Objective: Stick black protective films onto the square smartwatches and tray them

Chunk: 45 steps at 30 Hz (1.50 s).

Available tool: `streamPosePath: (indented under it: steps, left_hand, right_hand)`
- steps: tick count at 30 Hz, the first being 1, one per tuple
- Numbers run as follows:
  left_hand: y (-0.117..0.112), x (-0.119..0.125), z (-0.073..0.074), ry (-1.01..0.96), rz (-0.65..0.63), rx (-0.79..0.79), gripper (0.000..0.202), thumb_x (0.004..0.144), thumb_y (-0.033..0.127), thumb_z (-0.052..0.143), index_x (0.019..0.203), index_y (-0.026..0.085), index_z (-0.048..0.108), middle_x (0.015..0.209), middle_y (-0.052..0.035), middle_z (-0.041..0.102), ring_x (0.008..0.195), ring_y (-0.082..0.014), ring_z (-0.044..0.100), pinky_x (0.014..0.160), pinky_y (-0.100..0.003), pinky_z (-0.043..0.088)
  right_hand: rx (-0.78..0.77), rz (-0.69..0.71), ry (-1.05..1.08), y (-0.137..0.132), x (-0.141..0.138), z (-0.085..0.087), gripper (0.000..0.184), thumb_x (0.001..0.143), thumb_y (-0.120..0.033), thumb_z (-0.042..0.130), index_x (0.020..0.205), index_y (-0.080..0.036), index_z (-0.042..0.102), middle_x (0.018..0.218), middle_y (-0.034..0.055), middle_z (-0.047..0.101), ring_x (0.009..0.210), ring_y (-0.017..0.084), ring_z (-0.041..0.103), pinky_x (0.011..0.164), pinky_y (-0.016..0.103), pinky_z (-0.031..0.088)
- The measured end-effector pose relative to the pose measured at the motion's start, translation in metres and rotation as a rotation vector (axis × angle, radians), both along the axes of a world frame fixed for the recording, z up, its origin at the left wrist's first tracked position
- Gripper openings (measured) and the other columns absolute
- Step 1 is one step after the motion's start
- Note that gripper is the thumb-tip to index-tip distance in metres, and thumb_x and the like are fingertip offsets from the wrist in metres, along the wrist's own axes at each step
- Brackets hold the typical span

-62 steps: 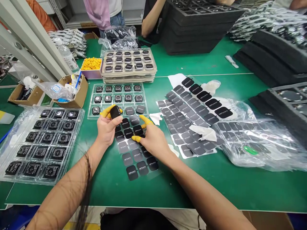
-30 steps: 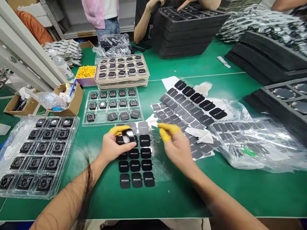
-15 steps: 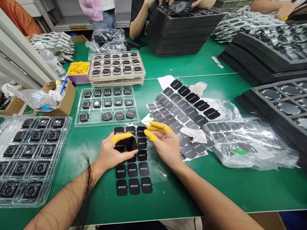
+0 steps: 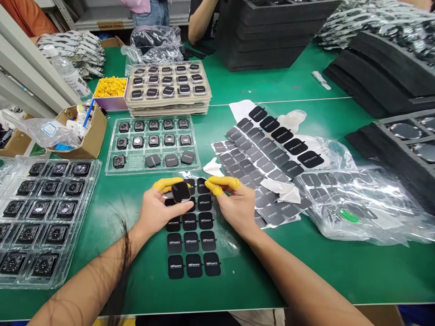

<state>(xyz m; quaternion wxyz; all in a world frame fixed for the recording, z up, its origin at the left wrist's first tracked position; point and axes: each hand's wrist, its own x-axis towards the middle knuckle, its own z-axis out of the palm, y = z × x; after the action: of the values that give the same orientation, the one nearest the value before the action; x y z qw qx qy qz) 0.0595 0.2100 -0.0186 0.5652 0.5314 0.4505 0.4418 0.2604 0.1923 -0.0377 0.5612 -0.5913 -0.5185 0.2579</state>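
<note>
Two hands working: my left hand [image 4: 159,210] clenching a black watch [image 4: 181,192] steady, my right hand [image 4: 236,208] at its three o'clock, grip unclear.

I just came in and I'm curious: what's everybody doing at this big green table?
A person's left hand, with yellow rubber finger cots, holds a glossy black rounded-square piece above a clear sheet of black rounded-square stickers. The right hand is beside it, its yellow-capped fingertips close to the piece. Clear plastic trays of square black watch-like devices lie to the left. Farther back, another person stands by stacked black foam trays.
</note>
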Motion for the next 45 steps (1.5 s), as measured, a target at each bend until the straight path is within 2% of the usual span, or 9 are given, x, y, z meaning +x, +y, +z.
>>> streamPosePath:
  steps: [5, 9, 11, 15, 18, 23, 32, 40, 45]
  left_hand:
    - [0.009, 0.0, -0.004, -0.194, 0.036, -0.158, 0.051, 0.063, 0.025, 0.092, 0.109, 0.02, 0.071, 0.109, -0.0063, 0.077, 0.103, -0.0223, 0.073, 0.098, -0.037, 0.058]
    - [0.011, -0.001, -0.003, -0.166, 0.053, -0.141, 0.053, 0.062, 0.026, 0.092, 0.11, 0.019, 0.071, 0.11, -0.0079, 0.077, 0.106, -0.0246, 0.072, 0.099, -0.041, 0.057]
    - [0.008, 0.0, -0.002, -0.106, 0.04, -0.079, 0.054, 0.062, 0.026, 0.092, 0.111, 0.019, 0.07, 0.112, -0.0085, 0.076, 0.107, -0.0255, 0.072, 0.1, -0.041, 0.056]
    - [0.0, 0.0, -0.001, 0.094, 0.032, 0.088, 0.052, 0.063, 0.029, 0.091, 0.111, 0.02, 0.072, 0.109, -0.0084, 0.077, 0.103, -0.0266, 0.073, 0.099, -0.041, 0.058]
    - [-0.004, 0.0, 0.0, 0.226, 0.052, 0.177, 0.049, 0.064, 0.032, 0.09, 0.109, 0.02, 0.074, 0.103, -0.0074, 0.078, 0.094, -0.0252, 0.075, 0.095, -0.039, 0.06]
    - [-0.005, 0.0, 0.0, 0.302, 0.067, 0.278, 0.048, 0.065, 0.033, 0.089, 0.109, 0.021, 0.074, 0.099, -0.0059, 0.079, 0.087, -0.0235, 0.076, 0.09, -0.038, 0.062]
    - [-0.008, 0.002, -0.007, 0.305, 0.097, 0.298, 0.049, 0.065, 0.031, 0.089, 0.11, 0.022, 0.074, 0.103, -0.006, 0.078, 0.092, -0.0246, 0.076, 0.095, -0.038, 0.062]
    - [-0.009, 0.004, -0.004, 0.245, 0.08, 0.271, 0.05, 0.064, 0.028, 0.09, 0.111, 0.021, 0.073, 0.104, -0.0062, 0.078, 0.094, -0.0247, 0.076, 0.094, -0.038, 0.062]
    - [-0.009, 0.005, -0.003, 0.306, 0.1, 0.303, 0.049, 0.065, 0.031, 0.089, 0.11, 0.021, 0.074, 0.102, -0.0045, 0.079, 0.093, -0.0237, 0.075, 0.094, -0.037, 0.062]
  right_hand:
    - [0.226, 0.193, -0.132, 0.008, 0.017, -0.005, 0.013, 0.085, -0.021, 0.072, 0.082, -0.032, 0.078, 0.101, 0.0005, 0.076, 0.088, 0.021, 0.07, 0.082, 0.043, 0.058]
    - [0.232, 0.278, -0.082, 0.012, 0.026, 0.0, 0.009, 0.084, -0.026, 0.074, 0.077, -0.031, 0.076, 0.115, 0.0014, 0.071, 0.091, 0.02, 0.066, 0.084, 0.043, 0.057]
    - [0.183, 0.232, -0.055, 0.009, 0.024, 0.003, 0.008, 0.082, -0.026, 0.077, 0.087, -0.032, 0.075, 0.113, 0.002, 0.07, 0.098, 0.021, 0.067, 0.09, 0.044, 0.057]
    - [-0.015, 0.148, 0.15, -0.001, 0.01, 0.006, 0.041, 0.074, -0.033, 0.085, 0.111, -0.028, 0.069, 0.107, 0.0042, 0.073, 0.095, 0.022, 0.071, 0.087, 0.043, 0.062]
    - [-0.123, 0.094, 0.296, -0.005, 0.001, 0.006, 0.046, 0.07, -0.034, 0.088, 0.11, -0.025, 0.067, 0.1, 0.0041, 0.075, 0.09, 0.021, 0.074, 0.088, 0.041, 0.063]
    - [-0.251, 0.057, 0.518, -0.005, -0.005, 0.01, 0.05, 0.064, -0.034, 0.091, 0.105, -0.024, 0.065, 0.092, 0.0023, 0.075, 0.083, 0.017, 0.073, 0.083, 0.035, 0.063]
    - [-0.314, 0.046, 0.66, -0.001, -0.009, 0.01, 0.049, 0.056, -0.036, 0.093, 0.095, -0.023, 0.067, 0.084, -0.0007, 0.071, 0.079, 0.015, 0.07, 0.08, 0.031, 0.06]
    - [-0.223, 0.045, 0.379, 0.0, -0.005, 0.006, 0.036, 0.074, -0.041, 0.082, 0.102, -0.023, 0.069, 0.081, 0.0016, 0.074, 0.079, 0.018, 0.072, 0.078, 0.035, 0.06]
    - [-0.237, 0.105, 0.303, 0.002, -0.004, 0.002, 0.033, 0.08, -0.047, 0.076, 0.102, -0.023, 0.072, 0.084, 0.0026, 0.074, 0.077, 0.018, 0.071, 0.074, 0.034, 0.06]
